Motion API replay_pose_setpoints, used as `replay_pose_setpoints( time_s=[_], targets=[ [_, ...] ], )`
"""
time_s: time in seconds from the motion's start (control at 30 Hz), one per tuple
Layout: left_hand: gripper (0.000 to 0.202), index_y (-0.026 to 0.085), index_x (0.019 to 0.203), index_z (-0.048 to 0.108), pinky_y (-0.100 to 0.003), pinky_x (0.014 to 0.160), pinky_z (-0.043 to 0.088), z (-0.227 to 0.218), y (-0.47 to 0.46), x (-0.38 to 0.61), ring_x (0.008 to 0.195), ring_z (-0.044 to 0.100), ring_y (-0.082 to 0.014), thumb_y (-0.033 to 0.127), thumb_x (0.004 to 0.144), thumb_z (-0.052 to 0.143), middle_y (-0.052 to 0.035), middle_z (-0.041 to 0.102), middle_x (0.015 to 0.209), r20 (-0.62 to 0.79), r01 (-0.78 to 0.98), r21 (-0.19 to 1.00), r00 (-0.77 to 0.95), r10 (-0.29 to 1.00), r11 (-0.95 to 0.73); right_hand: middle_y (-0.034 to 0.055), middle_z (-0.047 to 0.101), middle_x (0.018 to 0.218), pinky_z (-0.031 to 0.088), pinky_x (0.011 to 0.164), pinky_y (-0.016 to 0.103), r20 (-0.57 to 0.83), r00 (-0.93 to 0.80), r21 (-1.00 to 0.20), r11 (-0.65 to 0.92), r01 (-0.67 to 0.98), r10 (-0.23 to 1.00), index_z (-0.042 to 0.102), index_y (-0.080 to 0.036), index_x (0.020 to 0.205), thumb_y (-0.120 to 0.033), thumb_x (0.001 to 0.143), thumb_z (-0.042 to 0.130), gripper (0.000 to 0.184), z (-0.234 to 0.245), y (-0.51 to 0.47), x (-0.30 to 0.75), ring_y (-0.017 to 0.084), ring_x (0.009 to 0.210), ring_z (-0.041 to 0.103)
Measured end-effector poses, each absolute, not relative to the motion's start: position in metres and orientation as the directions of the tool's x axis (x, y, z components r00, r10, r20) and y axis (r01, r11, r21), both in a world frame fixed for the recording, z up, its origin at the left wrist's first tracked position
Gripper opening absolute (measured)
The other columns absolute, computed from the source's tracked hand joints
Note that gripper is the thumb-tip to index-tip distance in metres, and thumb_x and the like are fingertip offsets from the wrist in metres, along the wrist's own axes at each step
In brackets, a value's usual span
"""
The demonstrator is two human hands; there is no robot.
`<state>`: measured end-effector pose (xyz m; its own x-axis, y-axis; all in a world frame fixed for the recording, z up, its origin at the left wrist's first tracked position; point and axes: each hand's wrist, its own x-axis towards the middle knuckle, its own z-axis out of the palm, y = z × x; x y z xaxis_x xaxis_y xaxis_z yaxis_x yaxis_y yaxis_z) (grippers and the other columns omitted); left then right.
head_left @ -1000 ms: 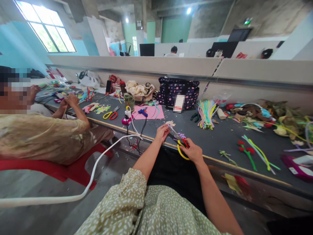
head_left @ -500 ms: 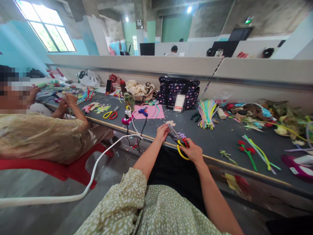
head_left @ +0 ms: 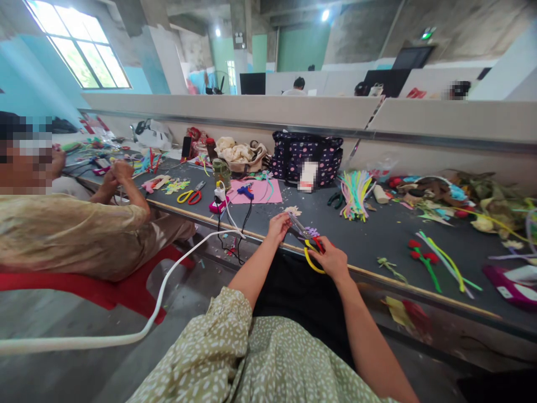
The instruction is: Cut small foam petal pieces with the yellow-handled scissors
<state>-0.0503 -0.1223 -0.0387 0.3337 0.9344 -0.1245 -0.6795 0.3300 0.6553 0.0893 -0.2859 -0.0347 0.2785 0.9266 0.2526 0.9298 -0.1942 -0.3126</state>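
Observation:
My right hand [head_left: 332, 258] grips a pair of scissors [head_left: 299, 226] by its red and yellow handles, over the table's front edge. The blades point up and left toward my left hand [head_left: 278, 228]. The fingers of my left hand are pinched together by the blade tips; what they hold is too small to make out. Just beyond the fingertips lie cream-coloured cut pieces [head_left: 293, 211]. Small purple pieces [head_left: 312, 231] lie beside the blades on the dark table [head_left: 369, 246].
A pink sheet [head_left: 268, 192] bears a blue glue gun [head_left: 245, 192]. Farther right stand a bundle of pastel pipe cleaners [head_left: 354, 196] and a red-and-green pipe-cleaner flower [head_left: 428, 263]. A dark patterned bag [head_left: 289, 159] stands behind. A white cable [head_left: 168, 280] crosses at left, near a seated co-worker [head_left: 71, 235].
My hands and the scissors stay almost in place, with at most a slight shift near the blade tips. The co-worker's hands at left have moved slightly.

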Motion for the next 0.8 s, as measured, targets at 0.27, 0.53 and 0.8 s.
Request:
replay_pose_setpoints(
  time_s=[0.27,0.53,0.8],
  targets=[
    [0.019,0.011,0.075,0.064,-0.024,0.061,0.045,-0.0415,-0.1210,-0.0494,0.053,0.055,-0.0079,0.009,0.058,0.071,-0.0013,0.063,0.062,-0.076,-0.699,0.653,0.322,0.944,0.291,-0.0002,0.067,0.077,0.036,0.059,0.027,0.243,0.281,-0.299,-0.204,0.932,0.928,0.054,-0.029,0.109,-0.064,0.076,0.046,0.049,-0.0333,-0.2853,0.0890,0.020,0.069,0.062],
    [0.020,0.013,0.075,0.063,-0.025,0.062,0.046,-0.0412,-0.1214,-0.0492,0.058,0.058,-0.0097,0.009,0.057,0.071,-0.0023,0.065,0.067,-0.106,-0.682,0.668,0.309,0.945,0.297,0.0001,0.067,0.075,0.037,0.059,0.028,0.259,0.275,-0.258,-0.208,0.943,0.926,0.054,-0.028,0.108,-0.065,0.077,0.043,0.050,-0.0297,-0.2867,0.0874,0.020,0.069,0.062],
    [0.021,0.011,0.074,0.062,-0.024,0.059,0.045,-0.0386,-0.1229,-0.0494,0.054,0.057,-0.0094,0.011,0.055,0.072,-0.0032,0.065,0.065,-0.104,-0.684,0.665,0.314,0.944,0.301,0.0001,0.066,0.075,0.036,0.059,0.027,0.244,0.287,-0.260,-0.223,0.940,0.926,0.054,-0.028,0.109,-0.065,0.077,0.044,0.049,-0.0333,-0.2855,0.0884,0.020,0.068,0.062]
  ],
)
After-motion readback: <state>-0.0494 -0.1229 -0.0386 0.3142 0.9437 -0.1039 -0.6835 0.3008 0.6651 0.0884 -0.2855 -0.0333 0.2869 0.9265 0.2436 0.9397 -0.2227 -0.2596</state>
